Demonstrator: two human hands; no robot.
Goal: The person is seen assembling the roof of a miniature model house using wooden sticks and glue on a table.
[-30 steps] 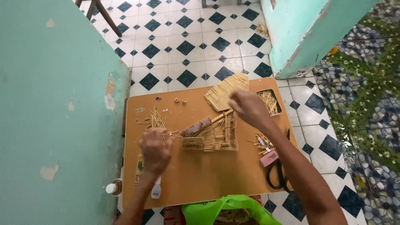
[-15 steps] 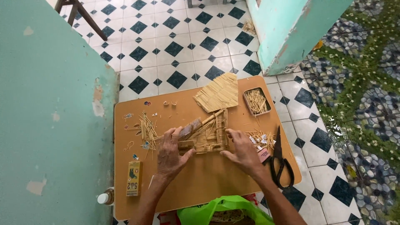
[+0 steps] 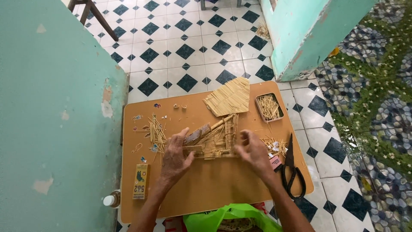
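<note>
Stick-built model house (image 3: 216, 139) at the middle of the brown tabletop (image 3: 214, 193), lying partly assembled, thin sticks crossed over a frame. Left hand (image 3: 176, 157) pressed against its left end, fingers (image 3: 185, 134) spread and resting on the frame, not closed around anything. Right hand (image 3: 254, 151) just beside the right end, fingers (image 3: 243, 138) open and curled, empty as far as can be seen. Flat woven stick panel (image 3: 229, 96) behind the model, tin of sticks (image 3: 269, 107) to its right, loose stick pile (image 3: 156, 133) at left. Black scissors (image 3: 292, 172) near the right wrist, yellow box (image 3: 140, 181) at front left. Likely risk: too firm a squeeze from both sides cracking thin joints; a sweeping wrist knocking scissors off the edge or scattering loose sticks.
</note>
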